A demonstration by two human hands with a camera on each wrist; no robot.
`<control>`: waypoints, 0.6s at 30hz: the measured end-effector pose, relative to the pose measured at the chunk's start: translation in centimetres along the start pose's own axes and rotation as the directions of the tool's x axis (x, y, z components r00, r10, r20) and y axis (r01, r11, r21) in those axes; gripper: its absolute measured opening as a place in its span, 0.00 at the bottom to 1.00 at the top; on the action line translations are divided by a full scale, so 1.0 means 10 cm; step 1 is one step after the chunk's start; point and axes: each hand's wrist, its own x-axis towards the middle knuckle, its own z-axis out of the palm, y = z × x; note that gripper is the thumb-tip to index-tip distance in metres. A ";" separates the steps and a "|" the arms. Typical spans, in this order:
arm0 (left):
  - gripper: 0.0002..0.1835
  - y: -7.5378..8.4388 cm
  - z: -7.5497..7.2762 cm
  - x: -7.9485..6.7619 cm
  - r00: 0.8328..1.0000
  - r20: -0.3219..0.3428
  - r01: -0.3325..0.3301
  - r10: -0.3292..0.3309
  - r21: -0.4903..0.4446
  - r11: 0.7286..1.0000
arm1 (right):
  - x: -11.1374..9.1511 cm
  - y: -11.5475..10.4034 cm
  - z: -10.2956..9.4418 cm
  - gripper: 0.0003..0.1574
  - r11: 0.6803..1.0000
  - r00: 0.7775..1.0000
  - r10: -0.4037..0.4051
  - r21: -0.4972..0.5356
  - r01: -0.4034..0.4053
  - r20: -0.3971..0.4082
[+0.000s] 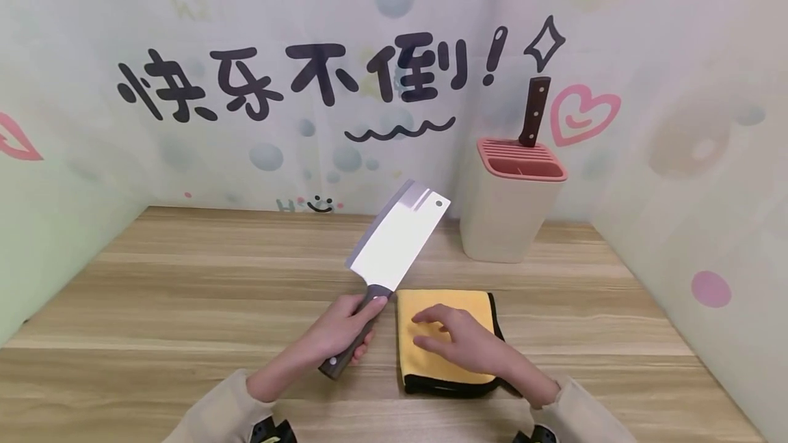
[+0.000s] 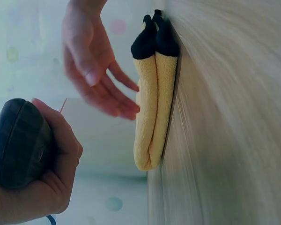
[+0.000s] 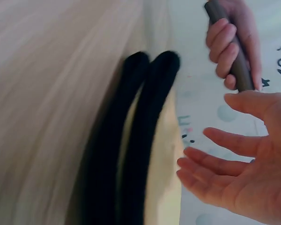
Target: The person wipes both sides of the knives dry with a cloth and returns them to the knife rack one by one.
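Observation:
My left hand (image 1: pixel 347 327) grips a cleaver (image 1: pixel 400 234) by its dark riveted handle, the broad blade slanting up and away to the right above the table. In the left wrist view the handle's butt end (image 2: pixel 21 143) fills the curled fingers. A folded yellow cloth (image 1: pixel 425 354) with black edging lies flat on the table, right of the handle. Over the cloth hovers my right hand (image 1: pixel 462 340), fingers spread and slightly bent, holding nothing. The right wrist view shows that hand (image 3: pixel 253 164) beside the cloth's thick black edges (image 3: pixel 131 140).
At the back right stands a cream knife block (image 1: pixel 505 224) with a pink slotted top. One dark-handled knife (image 1: pixel 534 111) sticks up from it. The wood-grain table (image 1: pixel 215 279) meets a printed wall sheet (image 1: pixel 246 156) behind and at both sides.

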 end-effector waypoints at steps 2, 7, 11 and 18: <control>0.24 -0.01 -0.03 -0.01 1.000 0.000 0.010 -0.010 -0.004 1.000 | -0.05 0.01 0.00 0.25 0.996 1.000 -0.005 -0.093 0.007 0.014; 0.24 -0.04 -0.08 -0.02 1.000 -0.005 0.010 -0.010 -0.004 1.000 | -0.15 0.04 0.00 0.38 0.975 0.998 0.042 -0.219 -0.029 0.052; 0.25 -0.05 -0.11 -0.03 1.000 -0.004 -0.001 0.001 0.004 1.000 | -0.21 0.06 -0.01 0.49 0.960 0.988 0.091 -0.275 -0.053 0.127; 0.25 -0.07 -0.13 -0.03 1.000 -0.004 0.001 -0.001 0.021 1.000 | -0.23 0.07 0.04 0.57 0.926 0.963 0.141 -0.375 -0.046 0.230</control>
